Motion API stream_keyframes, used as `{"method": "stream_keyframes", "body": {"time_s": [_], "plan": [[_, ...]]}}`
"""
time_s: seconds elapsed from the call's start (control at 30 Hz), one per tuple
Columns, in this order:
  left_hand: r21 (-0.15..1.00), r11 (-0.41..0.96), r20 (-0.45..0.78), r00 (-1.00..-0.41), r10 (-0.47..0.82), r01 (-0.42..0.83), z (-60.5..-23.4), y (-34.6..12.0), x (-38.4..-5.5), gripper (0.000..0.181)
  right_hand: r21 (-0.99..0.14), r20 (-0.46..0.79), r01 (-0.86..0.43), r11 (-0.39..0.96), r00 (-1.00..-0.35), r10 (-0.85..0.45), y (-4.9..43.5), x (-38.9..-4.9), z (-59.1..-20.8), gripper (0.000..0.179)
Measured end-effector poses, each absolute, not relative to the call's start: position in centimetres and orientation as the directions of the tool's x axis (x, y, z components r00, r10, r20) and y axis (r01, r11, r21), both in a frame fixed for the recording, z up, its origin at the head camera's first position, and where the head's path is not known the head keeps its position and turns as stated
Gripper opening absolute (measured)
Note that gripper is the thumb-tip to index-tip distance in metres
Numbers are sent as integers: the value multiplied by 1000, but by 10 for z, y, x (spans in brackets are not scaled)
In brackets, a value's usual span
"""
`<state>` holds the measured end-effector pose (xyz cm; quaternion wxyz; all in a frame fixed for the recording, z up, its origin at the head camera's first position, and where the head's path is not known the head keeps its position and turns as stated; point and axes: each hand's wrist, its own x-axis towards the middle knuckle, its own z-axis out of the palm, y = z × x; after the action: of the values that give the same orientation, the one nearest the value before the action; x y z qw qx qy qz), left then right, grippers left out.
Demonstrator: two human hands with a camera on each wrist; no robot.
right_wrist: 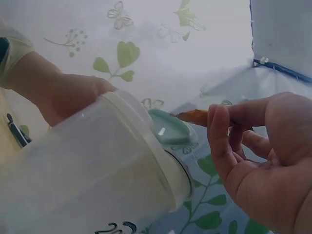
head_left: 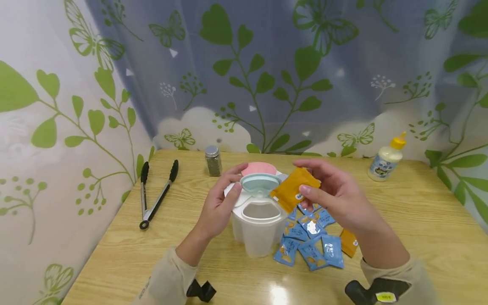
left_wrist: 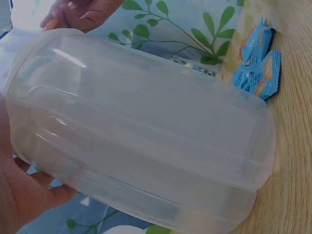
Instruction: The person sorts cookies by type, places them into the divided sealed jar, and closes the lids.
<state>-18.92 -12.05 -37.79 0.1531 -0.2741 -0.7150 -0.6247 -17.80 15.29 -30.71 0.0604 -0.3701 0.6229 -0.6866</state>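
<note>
Orange packet [head_left: 292,190] in the right hand [head_left: 339,199], the container's open mouth [head_left: 261,210] to that hand's left.
The right hand pinches the packet, tilted, between thumb and fingers; the mouth sits lower than its fingertips. Opposite, the left hand [head_left: 223,201] grips the container [head_left: 261,239] by its lid [head_left: 241,198], thumb on top.
</note>
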Motion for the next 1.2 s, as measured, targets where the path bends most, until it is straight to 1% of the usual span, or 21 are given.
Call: {"method": "stream_keyframes", "body": {"time_s": [0.1,0.27,0.4,0.5,0.67,0.8,1.0,1.2], "plan": [[808,64,565,-800,201,586,-377,-119,-189,18,-883,450,-443,-154,-708,-544,143,-174,-306,47],[803,58,573,-795,198,593,-378,-119,-190,18,-871,439,-484,-80,-697,-566,134,-171,-306,45],[795,68,581,-789,199,603,-378,-119,-190,18,-832,456,-553,-39,-644,-615,130,-169,-307,48],[790,79,585,-786,200,608,-379,-120,-191,17,-813,439,-582,-1,-612,-658,128,-169,-307,47],[794,81,579,-791,199,602,-380,-120,-190,17,-833,347,-544,100,-655,-671,128,-169,-307,46],[798,83,575,-795,194,597,-380,-120,-189,18,-859,311,-500,111,-682,-662,130,-170,-307,48],[801,87,570,-799,190,592,-379,-120,-189,19,-897,289,-435,81,-713,-638,136,-174,-311,49],[797,79,578,-794,188,598,-381,-120,-190,19,-929,298,-369,-26,-705,-644,157,-180,-320,49]]}}
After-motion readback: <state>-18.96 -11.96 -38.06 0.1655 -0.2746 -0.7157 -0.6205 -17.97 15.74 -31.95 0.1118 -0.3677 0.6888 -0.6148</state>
